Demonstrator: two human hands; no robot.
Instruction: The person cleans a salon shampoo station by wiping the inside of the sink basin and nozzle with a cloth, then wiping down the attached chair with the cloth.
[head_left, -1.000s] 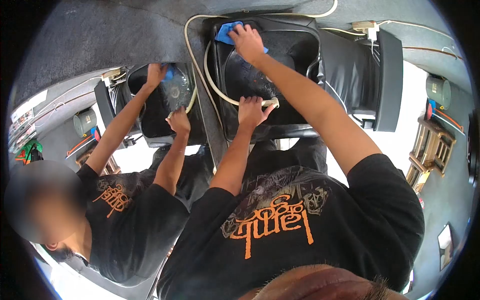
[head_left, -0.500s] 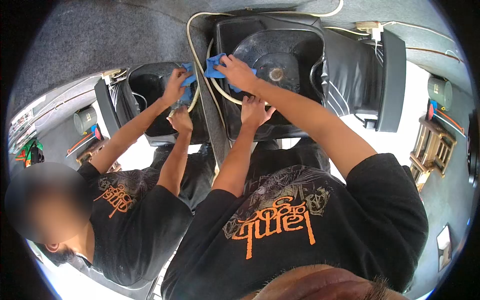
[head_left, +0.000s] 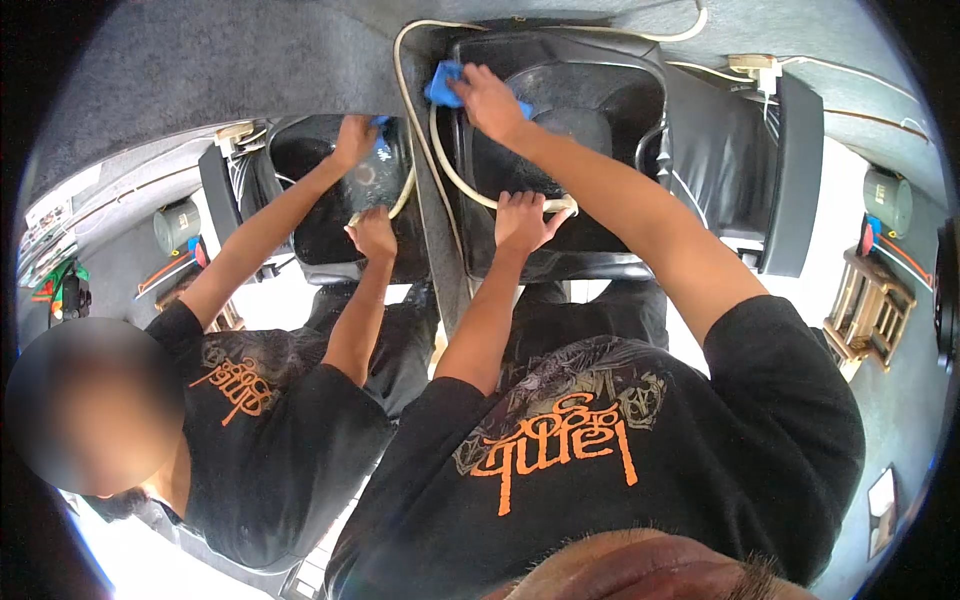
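Observation:
A black shampoo basin is in front of me. At its far left rim, my right hand is closed on a crumpled blue cloth, pressed against the rim; another bit of blue shows beyond the fingers. Lower down, over the near left part of the bowl, my left hand grips the pale shower hose close to its end piece. The hose loops up along the basin's left side. My right forearm crosses over the bowl and hides part of its floor.
A mirror on the left reflects my arms and the basin. Right of the basin is a black padded chair. A power socket with a plug and cables runs along the wall. A wooden rack and grey bin stand farther right.
My right hand has slid the blue cloth farther away along the basin's left rim. My left hand stays nearly in place on the hose. The view has shifted slightly.

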